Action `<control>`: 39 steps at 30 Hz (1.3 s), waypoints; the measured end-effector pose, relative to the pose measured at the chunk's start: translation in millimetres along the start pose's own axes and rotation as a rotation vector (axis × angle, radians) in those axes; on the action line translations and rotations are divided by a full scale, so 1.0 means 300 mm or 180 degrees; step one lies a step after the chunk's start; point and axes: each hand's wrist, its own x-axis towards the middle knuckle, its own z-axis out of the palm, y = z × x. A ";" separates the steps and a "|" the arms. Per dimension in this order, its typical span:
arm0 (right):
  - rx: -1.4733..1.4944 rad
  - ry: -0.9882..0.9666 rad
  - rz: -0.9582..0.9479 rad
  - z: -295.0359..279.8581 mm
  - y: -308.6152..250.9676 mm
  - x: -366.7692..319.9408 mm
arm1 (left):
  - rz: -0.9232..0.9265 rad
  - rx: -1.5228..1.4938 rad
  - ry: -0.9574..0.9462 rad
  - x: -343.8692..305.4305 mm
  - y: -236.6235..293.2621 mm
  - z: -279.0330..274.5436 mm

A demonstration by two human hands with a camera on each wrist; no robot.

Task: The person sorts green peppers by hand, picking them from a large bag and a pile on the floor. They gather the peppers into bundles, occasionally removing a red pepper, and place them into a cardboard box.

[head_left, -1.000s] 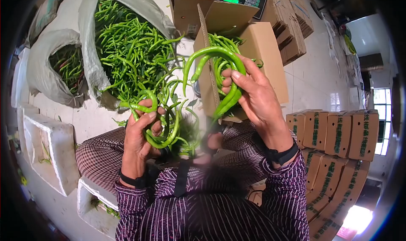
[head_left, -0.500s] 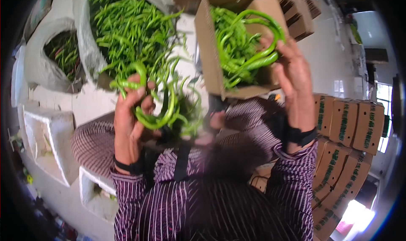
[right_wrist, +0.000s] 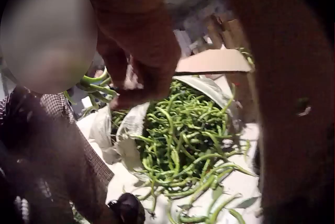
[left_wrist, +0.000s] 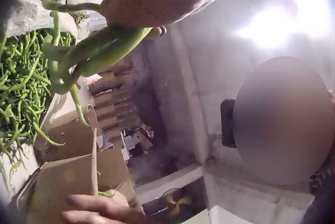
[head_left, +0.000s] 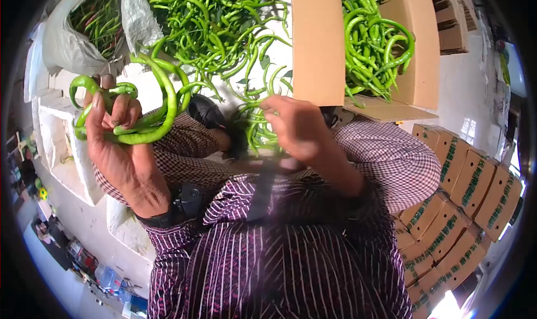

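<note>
Several long curved green chili peppers [head_left: 166, 104] are gripped in my left hand [head_left: 126, 159], raised at the left of the head view. In the left wrist view these chili peppers [left_wrist: 99, 51] hang from the fingers. My right hand [head_left: 305, 134] is in front of the cardboard box [head_left: 318, 45], with loosely bent fingers and no pepper showing in it. Loose peppers [head_left: 260, 130] lie on the floor to the left of that hand. Inside the box is a heap of green peppers [head_left: 366, 56], a large curved one on top.
A big pale sack [head_left: 140, 18] spills green peppers [head_left: 204, 20] onto the floor ahead. Left of it stands a smaller sack [head_left: 60, 39] of mixed peppers. White foam boxes [head_left: 72, 171] line the left side; stacked printed cartons [head_left: 447, 207] rise at the right.
My right hand carried curved peppers to the box, let them go and came back toward my lap. My left hand, still holding peppers, moved left. The view swung as well.
</note>
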 end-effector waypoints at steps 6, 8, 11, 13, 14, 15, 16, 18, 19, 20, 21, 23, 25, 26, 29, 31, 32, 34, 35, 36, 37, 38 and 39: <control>-0.1975 -0.0855 0.0582 0.268 0.195 -0.008 | -0.0150 -0.0084 0.0007 -0.014 -0.013 -0.021; -0.2085 -0.1040 0.0737 0.356 0.359 -0.011 | -0.0151 -0.0111 -0.0009 -0.011 -0.021 -0.013; -0.2350 -0.0390 0.0625 0.474 0.577 0.018 | -0.0117 0.0002 0.0190 -0.005 -0.022 0.014; -0.2763 -0.0336 0.0417 0.499 0.627 0.048 | -0.0069 0.0016 0.0230 -0.001 -0.023 0.010; -0.2961 -0.0139 0.0403 0.518 0.646 0.051 | -0.0063 0.0016 0.0259 0.000 -0.023 0.013; -0.2951 -0.0154 0.0378 0.523 0.658 0.061 | -0.0046 0.0015 0.0293 0.000 -0.023 0.013; -0.3053 -0.0288 0.0341 0.528 0.672 0.067 | -0.0036 0.0036 0.0309 -0.001 -0.024 0.010; -0.3217 0.0023 -0.0018 0.525 0.664 0.028 | -0.0030 0.0028 0.0300 -0.003 -0.027 0.009; -0.3233 0.0034 -0.0024 0.507 0.675 0.036 | -0.0021 0.0013 0.0290 0.003 -0.032 0.009; -0.2930 -0.0284 0.0178 0.491 0.678 0.046 | -0.0055 -0.0010 0.0273 0.006 -0.034 0.005; -0.2601 -0.0605 0.0385 0.486 0.683 0.045 | -0.0101 -0.0018 0.0263 0.006 -0.033 0.001; -0.2464 -0.0923 0.0643 0.406 0.602 0.076 | -0.0068 -0.0041 0.0227 0.011 -0.035 -0.006; -0.2340 -0.1217 0.0949 0.279 0.486 0.100 | -0.0073 -0.0099 0.0169 0.012 -0.035 -0.005; -0.1589 -0.1232 0.0937 0.203 0.438 0.114 | -0.0054 -0.0062 0.0195 0.013 -0.036 -0.003; 0.0308 -0.1148 0.0850 0.059 0.299 0.132 | -0.0016 -0.0026 0.0180 0.011 -0.042 -0.012; 0.0963 -0.1102 0.0896 -0.005 0.174 0.120 | 0.0008 -0.0009 0.0134 0.009 -0.038 -0.013; 0.1209 -0.0970 0.0779 -0.029 0.128 0.108 | -0.0029 -0.0003 0.0148 0.004 -0.038 -0.004; 0.1433 -0.0828 0.0622 -0.055 0.075 0.083 | -0.0083 0.0007 0.0175 -0.004 -0.038 0.014; 0.1470 -0.0819 0.0719 -0.062 0.059 0.070 | -0.0139 -0.0048 0.0181 -0.003 -0.037 0.013; 0.1509 -0.0807 0.0824 -0.066 0.046 0.058 | -0.0171 -0.0032 0.0212 -0.006 -0.039 0.017; 0.1490 -0.0793 0.0801 -0.066 0.040 0.049 | -0.0205 -0.0019 0.0242 -0.008 -0.044 0.019; 0.1411 -0.0699 0.0571 -0.066 0.037 0.042 | -0.0246 -0.0094 0.0148 -0.008 -0.048 0.011; 0.1334 -0.0609 0.0340 -0.069 0.034 0.040 | -0.0265 -0.0106 0.0056 -0.009 -0.051 0.010</control>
